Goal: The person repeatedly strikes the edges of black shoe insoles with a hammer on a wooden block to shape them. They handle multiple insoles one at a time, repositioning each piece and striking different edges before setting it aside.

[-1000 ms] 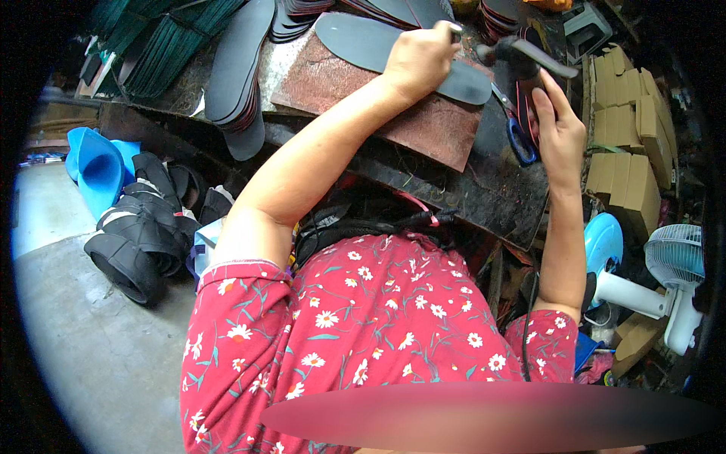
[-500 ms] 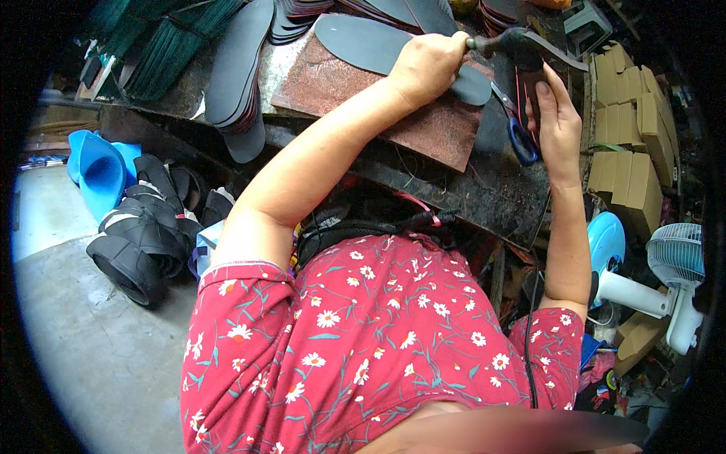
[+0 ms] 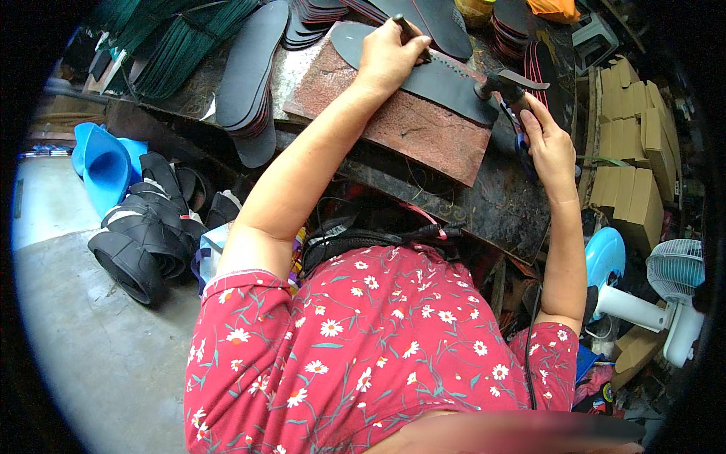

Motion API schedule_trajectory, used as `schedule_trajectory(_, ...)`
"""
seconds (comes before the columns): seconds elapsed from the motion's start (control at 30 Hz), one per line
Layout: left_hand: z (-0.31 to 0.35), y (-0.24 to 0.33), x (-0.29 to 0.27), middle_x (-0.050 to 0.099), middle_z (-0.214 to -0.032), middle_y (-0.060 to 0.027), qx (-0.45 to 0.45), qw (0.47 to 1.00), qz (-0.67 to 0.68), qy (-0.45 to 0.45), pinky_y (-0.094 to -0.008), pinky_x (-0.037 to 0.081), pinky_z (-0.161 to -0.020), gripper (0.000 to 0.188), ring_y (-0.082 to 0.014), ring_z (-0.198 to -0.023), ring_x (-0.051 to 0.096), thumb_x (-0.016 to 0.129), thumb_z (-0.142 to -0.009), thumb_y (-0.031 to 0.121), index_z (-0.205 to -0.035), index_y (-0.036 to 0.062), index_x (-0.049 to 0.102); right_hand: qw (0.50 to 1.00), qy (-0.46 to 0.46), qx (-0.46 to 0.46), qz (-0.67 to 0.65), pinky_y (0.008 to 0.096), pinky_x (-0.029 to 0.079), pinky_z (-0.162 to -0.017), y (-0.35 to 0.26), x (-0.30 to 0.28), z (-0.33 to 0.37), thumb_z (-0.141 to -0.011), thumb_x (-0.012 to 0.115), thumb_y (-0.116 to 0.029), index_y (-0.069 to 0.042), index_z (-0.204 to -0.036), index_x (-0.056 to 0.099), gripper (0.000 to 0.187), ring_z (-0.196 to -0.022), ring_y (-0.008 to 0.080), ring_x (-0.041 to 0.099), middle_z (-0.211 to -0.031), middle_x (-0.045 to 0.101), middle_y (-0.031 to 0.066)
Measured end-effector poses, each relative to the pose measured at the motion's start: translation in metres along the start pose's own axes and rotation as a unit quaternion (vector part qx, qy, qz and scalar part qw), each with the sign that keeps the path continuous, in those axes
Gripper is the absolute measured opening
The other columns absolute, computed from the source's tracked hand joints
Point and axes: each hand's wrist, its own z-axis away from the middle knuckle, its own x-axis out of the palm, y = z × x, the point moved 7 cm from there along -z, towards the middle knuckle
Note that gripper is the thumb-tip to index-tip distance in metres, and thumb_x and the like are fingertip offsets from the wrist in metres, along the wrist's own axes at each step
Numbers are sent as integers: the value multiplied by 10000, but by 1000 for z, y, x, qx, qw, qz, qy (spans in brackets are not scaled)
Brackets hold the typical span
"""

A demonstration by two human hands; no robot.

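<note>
My left hand (image 3: pixel 389 62) grips a short dark metal punch (image 3: pixel 404 27), which stands tilted over a black shoe sole (image 3: pixel 446 85). A row of small marks runs along the sole's far edge. Under the sole lies a thick reddish-brown board (image 3: pixel 423 135). In my right hand (image 3: pixel 552 147), fingers wrapped round its handle, is a hammer (image 3: pixel 519 82); its head hovers at the sole's right end. Scissors with blue handles (image 3: pixel 522 144) lie on the bench beside my right hand, partly hidden behind it.
Stacked black soles (image 3: pixel 246 76) lie at the bench's left, with more along the back. Dark green strips (image 3: pixel 189 49) are bundled at far left. Cardboard boxes (image 3: pixel 628 181) and a white fan (image 3: pixel 675 280) stand right. Black shoe uppers (image 3: pixel 132 253) and a blue piece (image 3: pixel 102 170) sit left.
My left hand has moved left from the hammer head, and the punch now shows in it over the sole. The hammer in my right hand has come down toward the sole's right end.
</note>
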Motion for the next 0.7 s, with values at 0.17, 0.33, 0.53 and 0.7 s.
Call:
schedule_trajectory(0.17,3,1,6,712,-747,-97,38,999,-2,-7,-283,549,-628,146,-137,-661,687,731,-842,138,-886,5,690,991,50,-75,-95,328,523,-776,-29,-27,-4,-956,592,-401,-198,-1252,648,364,-888,221,697,-1030,728,100)
schedule_trajectory(0.33,8,29,9,705,-760,-139,163,976,-146,0,-344,556,-653,170,-242,-695,709,742,-829,177,-875,25,678,937,132,-159,-281,208,493,-630,-73,-90,10,-990,588,-253,-104,-1279,634,329,-688,56,584,-854,692,16)
schedule_trajectory(0.53,31,51,46,650,-711,-168,336,869,-362,-27,-438,537,-652,201,-354,-706,667,692,-841,177,-928,49,563,979,74,-108,-153,274,518,-677,-61,-24,-7,-980,591,-336,-167,-1291,624,356,-692,103,631,-878,723,64)
schedule_trajectory(0.7,2,-2,16,715,-782,-150,1,999,31,13,-314,570,-608,158,-170,-663,714,688,-872,153,-896,-1,660,973,96,-65,-198,238,484,-624,-19,-37,-4,-972,612,-317,-153,-1287,632,356,-674,69,596,-851,705,28)
